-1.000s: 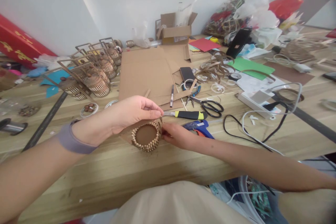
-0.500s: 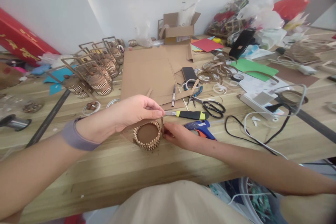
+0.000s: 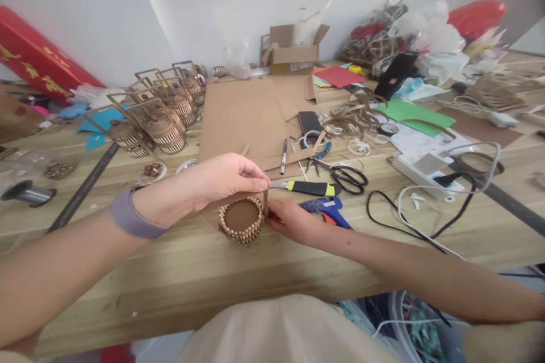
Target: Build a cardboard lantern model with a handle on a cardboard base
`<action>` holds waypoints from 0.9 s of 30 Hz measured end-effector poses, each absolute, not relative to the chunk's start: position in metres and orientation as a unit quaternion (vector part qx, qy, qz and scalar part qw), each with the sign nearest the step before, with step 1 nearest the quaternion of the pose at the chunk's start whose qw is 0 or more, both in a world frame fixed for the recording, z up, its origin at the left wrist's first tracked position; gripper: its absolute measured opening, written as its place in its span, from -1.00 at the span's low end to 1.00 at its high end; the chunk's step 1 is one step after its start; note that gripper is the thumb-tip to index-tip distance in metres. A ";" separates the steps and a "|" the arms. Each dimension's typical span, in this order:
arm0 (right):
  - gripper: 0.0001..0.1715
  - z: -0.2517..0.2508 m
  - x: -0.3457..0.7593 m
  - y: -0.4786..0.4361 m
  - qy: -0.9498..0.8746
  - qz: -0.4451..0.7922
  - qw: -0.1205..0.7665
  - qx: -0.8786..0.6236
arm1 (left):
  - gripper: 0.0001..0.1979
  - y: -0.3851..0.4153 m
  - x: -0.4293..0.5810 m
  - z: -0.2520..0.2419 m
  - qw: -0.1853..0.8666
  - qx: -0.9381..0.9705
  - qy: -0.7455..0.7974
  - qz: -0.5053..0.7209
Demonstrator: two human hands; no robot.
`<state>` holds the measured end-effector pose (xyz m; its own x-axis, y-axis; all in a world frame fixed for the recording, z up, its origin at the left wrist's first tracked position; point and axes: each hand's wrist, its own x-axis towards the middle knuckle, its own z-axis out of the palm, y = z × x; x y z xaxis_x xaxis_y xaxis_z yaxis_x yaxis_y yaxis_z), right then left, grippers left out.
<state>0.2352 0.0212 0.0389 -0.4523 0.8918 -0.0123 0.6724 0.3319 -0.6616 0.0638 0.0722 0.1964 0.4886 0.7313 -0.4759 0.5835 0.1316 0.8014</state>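
Note:
A small round cardboard basket (image 3: 241, 219) with a ribbed strip wall stands on the wooden table (image 3: 204, 266). My left hand (image 3: 221, 178) arches over its far rim, thumb and fingers pinched on the top of the strip at the right side. My right hand (image 3: 292, 220) presses against the basket's right wall, fingers closed on the strip's end. A purple band (image 3: 130, 216) circles my left wrist.
Right behind the hands lie a yellow-black utility knife (image 3: 309, 187), a blue glue gun (image 3: 327, 208), black scissors (image 3: 344, 174) and a pen (image 3: 284, 156). Flat cardboard sheets (image 3: 242, 119) lie beyond. Finished cardboard lanterns (image 3: 157, 119) stand at the left. Black and white cables (image 3: 409, 204) trail on the right.
Both hands keep their grip on the basket; the view has shifted slightly, so everything sits a little right and lower in the picture. The basket itself has not moved on the table.

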 end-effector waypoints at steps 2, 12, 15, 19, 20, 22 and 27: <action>-0.86 0.041 0.237 0.022 -0.801 0.298 0.177 -0.488 | -0.67 0.073 0.063 0.196 0.557 0.658 0.502 0.066; -0.83 0.102 0.246 0.032 -0.787 0.288 0.314 -0.447 | -0.80 0.077 0.064 0.192 0.550 0.687 0.471 0.058; -0.87 0.106 0.245 0.033 -0.786 0.291 0.340 -0.426 | -0.83 0.077 0.065 0.192 0.535 0.698 0.474 0.056; -0.86 0.103 0.246 0.032 -0.791 0.276 0.330 -0.435 | -0.87 0.077 0.063 0.191 0.523 0.710 0.468 0.057; -0.88 0.102 0.246 0.031 -0.793 0.272 0.326 -0.437 | -0.87 0.077 0.063 0.190 0.520 0.715 0.463 0.059; -0.91 0.102 0.247 0.031 -0.798 0.264 0.318 -0.439 | -0.87 0.076 0.062 0.189 0.515 0.724 0.454 0.064; -0.92 0.106 0.247 0.032 -0.807 0.247 0.306 -0.440 | -0.84 0.075 0.058 0.191 0.500 0.744 0.439 0.066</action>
